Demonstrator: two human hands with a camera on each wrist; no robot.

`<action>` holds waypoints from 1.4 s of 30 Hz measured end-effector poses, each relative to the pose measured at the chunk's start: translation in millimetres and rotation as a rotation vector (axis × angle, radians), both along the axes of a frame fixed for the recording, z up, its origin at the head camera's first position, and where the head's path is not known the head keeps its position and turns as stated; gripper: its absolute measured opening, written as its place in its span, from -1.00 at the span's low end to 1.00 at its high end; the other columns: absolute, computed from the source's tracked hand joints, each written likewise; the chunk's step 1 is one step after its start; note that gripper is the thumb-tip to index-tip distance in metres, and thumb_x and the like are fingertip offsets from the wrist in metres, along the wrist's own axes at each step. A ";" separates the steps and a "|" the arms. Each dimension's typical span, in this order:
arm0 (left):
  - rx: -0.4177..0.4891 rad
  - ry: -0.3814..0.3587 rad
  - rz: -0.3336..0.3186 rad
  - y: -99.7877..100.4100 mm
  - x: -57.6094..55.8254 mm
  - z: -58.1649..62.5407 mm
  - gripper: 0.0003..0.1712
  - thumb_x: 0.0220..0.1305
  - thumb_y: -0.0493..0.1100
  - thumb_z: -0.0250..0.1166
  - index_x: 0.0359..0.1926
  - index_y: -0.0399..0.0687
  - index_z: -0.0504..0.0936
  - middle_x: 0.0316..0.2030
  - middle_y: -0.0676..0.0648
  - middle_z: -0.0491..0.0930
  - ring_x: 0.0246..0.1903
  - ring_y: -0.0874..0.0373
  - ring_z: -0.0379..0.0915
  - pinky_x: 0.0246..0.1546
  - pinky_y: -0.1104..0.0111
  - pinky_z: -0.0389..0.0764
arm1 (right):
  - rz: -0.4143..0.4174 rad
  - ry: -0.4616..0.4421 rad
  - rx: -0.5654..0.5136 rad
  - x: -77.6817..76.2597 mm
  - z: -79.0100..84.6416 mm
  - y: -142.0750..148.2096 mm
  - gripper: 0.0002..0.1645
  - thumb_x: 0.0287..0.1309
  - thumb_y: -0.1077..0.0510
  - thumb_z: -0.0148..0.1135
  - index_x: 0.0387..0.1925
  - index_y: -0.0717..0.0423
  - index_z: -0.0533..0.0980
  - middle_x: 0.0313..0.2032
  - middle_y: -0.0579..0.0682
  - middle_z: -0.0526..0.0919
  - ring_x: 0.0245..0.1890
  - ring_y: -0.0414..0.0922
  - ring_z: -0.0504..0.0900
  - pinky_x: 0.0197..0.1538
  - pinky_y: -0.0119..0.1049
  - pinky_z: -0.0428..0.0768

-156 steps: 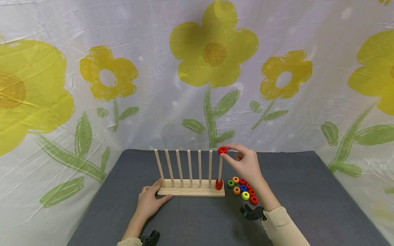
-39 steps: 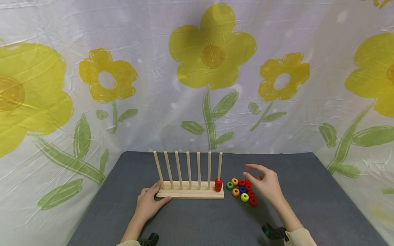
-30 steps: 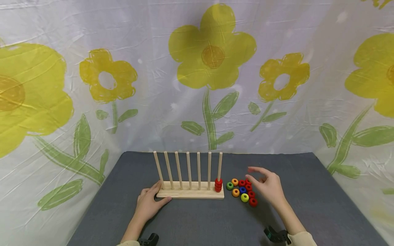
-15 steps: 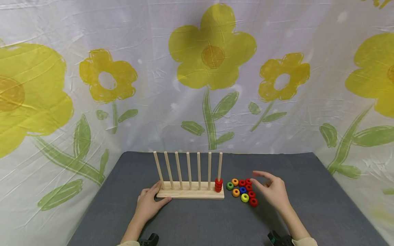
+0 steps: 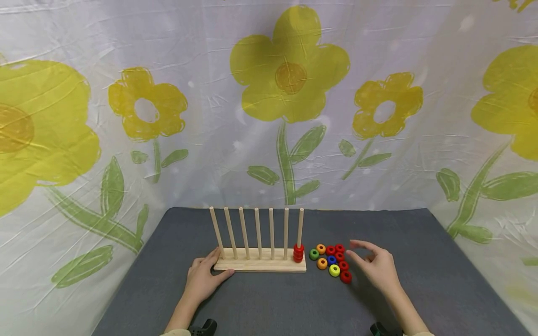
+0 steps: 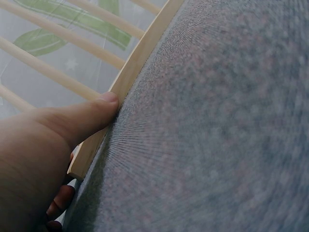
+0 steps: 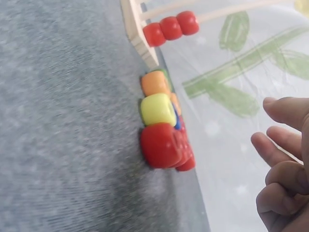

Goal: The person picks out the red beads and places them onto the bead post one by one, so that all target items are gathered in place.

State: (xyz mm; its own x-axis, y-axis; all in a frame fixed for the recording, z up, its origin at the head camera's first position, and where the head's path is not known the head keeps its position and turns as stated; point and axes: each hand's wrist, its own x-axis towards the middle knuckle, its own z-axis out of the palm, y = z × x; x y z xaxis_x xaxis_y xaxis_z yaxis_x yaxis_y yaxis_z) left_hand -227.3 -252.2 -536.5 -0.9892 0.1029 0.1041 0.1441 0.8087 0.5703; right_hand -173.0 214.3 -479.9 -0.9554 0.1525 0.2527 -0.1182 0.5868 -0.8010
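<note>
My left hand (image 5: 202, 277) grips the left end of a wooden peg stand (image 5: 260, 267); in the left wrist view the thumb (image 6: 91, 116) presses its front edge while the other fingers lie partly hidden behind the end. Three red beads (image 5: 298, 253) sit stacked low on the rightmost peg; the other pegs are bare. My right hand (image 5: 380, 269) hovers just right of the loose beads, thumb and forefinger apart, holding nothing. Closest to me in that cluster are a red bead (image 7: 159, 145) and a yellow bead (image 7: 157, 110).
Loose beads lie close together right of the stand: a green bead (image 5: 314, 254), a blue bead (image 5: 331, 260), orange beads (image 5: 322, 263) and several red ones. They rest on a dark grey cloth-covered table (image 5: 269, 303). A flowered curtain (image 5: 210, 116) hangs behind.
The red bead that my right hand held at the top of the rightmost peg now sits on its stack. That hand has let go and moved right and lower. My left hand stays put.
</note>
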 end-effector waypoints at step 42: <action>0.001 0.004 0.007 -0.6 -1.1 -2.5 0.06 0.26 0.29 0.51 0.57 -0.17 0.37 0.53 -0.25 0.37 0.32 -0.35 0.31 0.22 -0.29 0.31 | -0.021 -0.138 0.004 22.1 -46.4 9.3 -0.60 0.17 -0.03 0.62 0.00 0.03 0.79 -0.16 -0.04 0.84 -0.81 -0.39 0.08 -0.70 -0.43 0.19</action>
State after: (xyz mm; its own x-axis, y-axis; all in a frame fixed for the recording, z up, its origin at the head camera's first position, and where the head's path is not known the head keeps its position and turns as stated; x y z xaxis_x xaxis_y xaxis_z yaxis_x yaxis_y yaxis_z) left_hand -228.4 -252.8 -539.0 -0.9895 0.0953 0.1083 0.1404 0.8090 0.5708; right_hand -150.9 223.6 -526.3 -0.9778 0.1718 0.1202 0.0047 0.5912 -0.8065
